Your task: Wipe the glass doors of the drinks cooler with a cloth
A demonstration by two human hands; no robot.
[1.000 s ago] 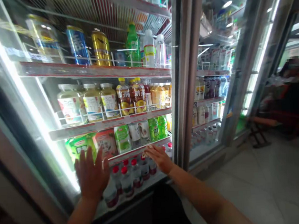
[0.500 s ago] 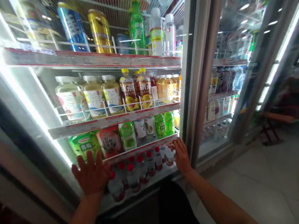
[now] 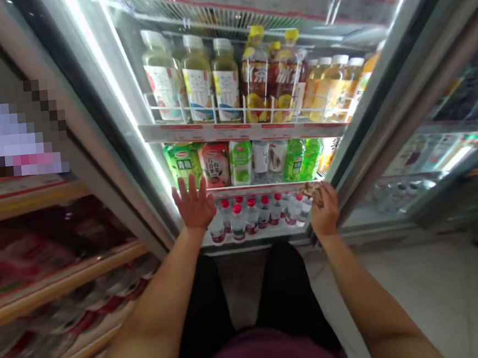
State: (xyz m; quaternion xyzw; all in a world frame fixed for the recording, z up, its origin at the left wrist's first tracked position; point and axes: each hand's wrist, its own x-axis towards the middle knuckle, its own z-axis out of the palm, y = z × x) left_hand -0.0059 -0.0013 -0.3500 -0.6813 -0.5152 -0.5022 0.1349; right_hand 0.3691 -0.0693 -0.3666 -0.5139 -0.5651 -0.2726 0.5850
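Observation:
In front of the lit drinks cooler, my left hand (image 3: 194, 204) is raised with its fingers spread and nothing in it. Just behind its fingertips stands a green drink pack (image 3: 182, 162), with a red drink pack (image 3: 215, 164) to the right. My right hand (image 3: 326, 209) is closed around a crumpled, mottled brown-and-white cloth (image 3: 312, 191). That cloth is by the right end of the lowest shelf edge (image 3: 260, 189); whether it touches the edge I cannot tell. Red-capped water bottles (image 3: 238, 223) stand in rows on the cooler floor, between and beyond both hands.
Bottled teas (image 3: 226, 83) fill the shelf above, behind a wire rail. The cooler's metal frame (image 3: 405, 77) runs along the right. At the left is a wooden-edged rack (image 3: 65, 278) with packaged goods. Pale floor tiles (image 3: 416, 281) lie at the lower right.
The view has tilted down and turned left, bringing the left rack and my knees into view. The cloth in my right hand shows more clearly. My left hand remains spread.

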